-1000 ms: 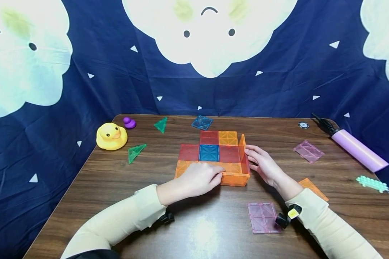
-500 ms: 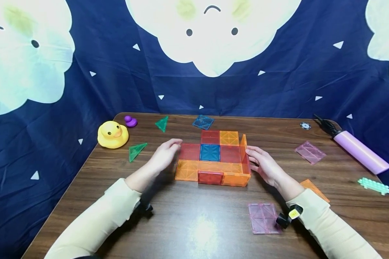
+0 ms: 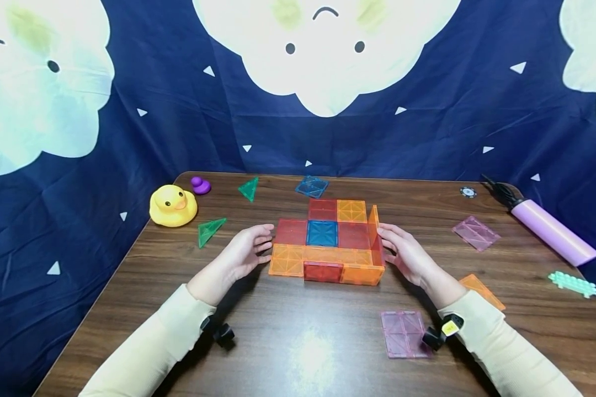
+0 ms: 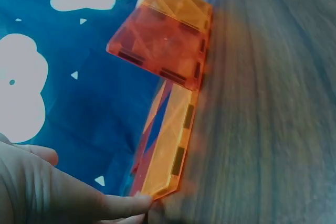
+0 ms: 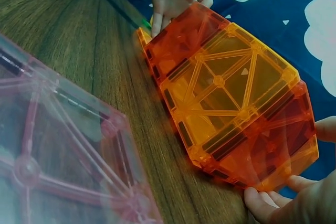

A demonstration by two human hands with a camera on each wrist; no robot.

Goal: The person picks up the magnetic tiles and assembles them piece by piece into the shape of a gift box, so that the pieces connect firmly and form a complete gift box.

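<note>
While both hands [image 3: 244, 249] [image 3: 404, 251] flank the tiles [image 3: 328, 256], only head view shows purple duck [image 3: 201, 186].

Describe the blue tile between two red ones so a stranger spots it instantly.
On the wooden table, between the left hand and right hand, sits a build of coloured tiles. In its middle row lies the blue tile, a red tile on each side. It is the build's only blue piece; the loose blue tile lies apart, farther back.

The translucent tile structure [image 3: 322, 234], apparently joined, has two upright sides.
</note>
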